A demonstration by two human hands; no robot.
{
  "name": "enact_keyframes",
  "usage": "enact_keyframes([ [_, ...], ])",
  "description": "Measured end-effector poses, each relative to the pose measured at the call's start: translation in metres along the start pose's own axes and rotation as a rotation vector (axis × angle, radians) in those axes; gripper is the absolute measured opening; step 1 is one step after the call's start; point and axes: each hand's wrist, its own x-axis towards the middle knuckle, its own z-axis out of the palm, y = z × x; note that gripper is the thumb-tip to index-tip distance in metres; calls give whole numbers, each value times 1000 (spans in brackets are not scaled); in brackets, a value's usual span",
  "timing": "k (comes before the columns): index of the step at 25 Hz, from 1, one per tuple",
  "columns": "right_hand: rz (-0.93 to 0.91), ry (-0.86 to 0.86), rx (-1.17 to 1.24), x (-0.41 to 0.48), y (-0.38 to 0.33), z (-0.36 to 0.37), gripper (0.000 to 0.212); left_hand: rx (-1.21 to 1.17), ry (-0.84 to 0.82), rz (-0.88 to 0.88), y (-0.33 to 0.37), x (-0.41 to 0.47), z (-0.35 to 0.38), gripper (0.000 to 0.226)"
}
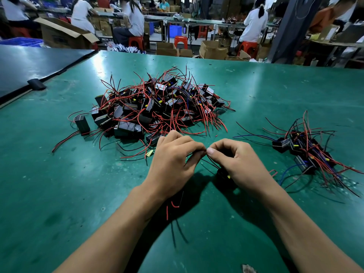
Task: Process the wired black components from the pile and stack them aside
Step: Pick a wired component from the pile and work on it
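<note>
head view over a green table mat (59,174). landmark: the large pile (157,107) of black wired components, red and black leads tangled throughout.

just on the viewer's side of the pile: left hand (173,154), fingers curled, pinching the ends of thin black leads (211,163) between thumb and forefinger. beside it, at the pile's near-right: right hand (236,160), likewise curled, pinching the same leads, thumb tip meeting the left fingertips.

under the right palm, farther from the pile toward the viewer: one black component (224,177) with a yellow spot, mostly hidden; cannot tell whether resting on the mat or lifted clear of it. long axis of the leads: slanting from the body up and left to the pinch point.

well to the right of the pile: small stack (307,152) of components set aside, leads trailing toward the viewer. just left of the pile: single stray component (82,125), standing apart.

judged step: working the lead ends of one piece; twisting or straightening, cannot tell which. judged next: carrying it rightward to the stack, nearer the right hand than the left, the body already under that palm. likely snag: loose leads dragging across the mat.
</note>
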Motion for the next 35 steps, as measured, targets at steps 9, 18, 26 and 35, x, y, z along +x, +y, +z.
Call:
enact_keyframes([
  [9,38,214,-190,8,8,-11,21,-224,19,-382,-5,7,-3,17],
  [18,198,-192,-185,13,8,-12,12,-809,-362,-855,-15,11,-9,9],
  [26,253,-365,91,11,5,-15,10,-1090,-483,-1000,-11,11,-15,10],
  [35,172,-444,39,13,7,-9,18,-1151,-601,-941,-8,11,-17,19],
])
